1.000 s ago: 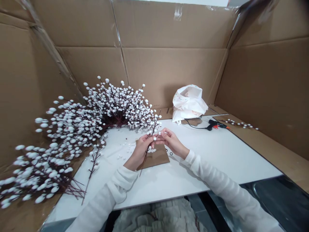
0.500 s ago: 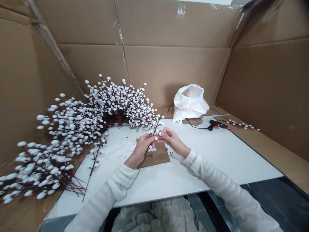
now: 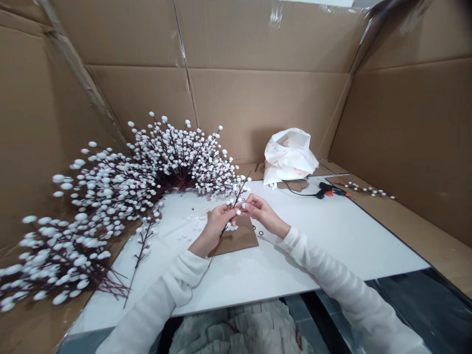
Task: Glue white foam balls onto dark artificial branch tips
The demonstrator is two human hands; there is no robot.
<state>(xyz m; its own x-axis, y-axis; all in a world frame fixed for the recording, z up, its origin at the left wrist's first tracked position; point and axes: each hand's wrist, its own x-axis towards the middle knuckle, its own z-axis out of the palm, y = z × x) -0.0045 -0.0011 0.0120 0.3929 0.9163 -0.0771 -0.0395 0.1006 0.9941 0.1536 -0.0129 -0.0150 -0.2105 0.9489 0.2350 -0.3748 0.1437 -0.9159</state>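
Observation:
My left hand [image 3: 218, 223] is closed around a dark brown berry branch [image 3: 241, 188], which tilts up and to the right. Close against it, the fingertips of my right hand [image 3: 266, 215] are pinched on a small white berry [image 3: 244, 206] beside the stem. Whether that berry is fixed to the stem I cannot tell. Another white berry [image 3: 238, 212] shows between the two hands. Beneath them lies a piece of brown cardboard [image 3: 239, 242] with a few white berries on it, partly hidden by my left hand.
Large bundles of white-berry branches [image 3: 180, 157] fill the left and back left. A single berry branch [image 3: 142, 246] lies at the left of the white board [image 3: 317, 255]. At the back right are a white bag [image 3: 289, 157], a glue gun [image 3: 328, 190] and another branch [image 3: 368, 190]. Cardboard walls [image 3: 265, 98] enclose the table.
Both hands keep nearly the same hold on the branch and berry. The whole view has shifted very slightly; nothing else has visibly moved.

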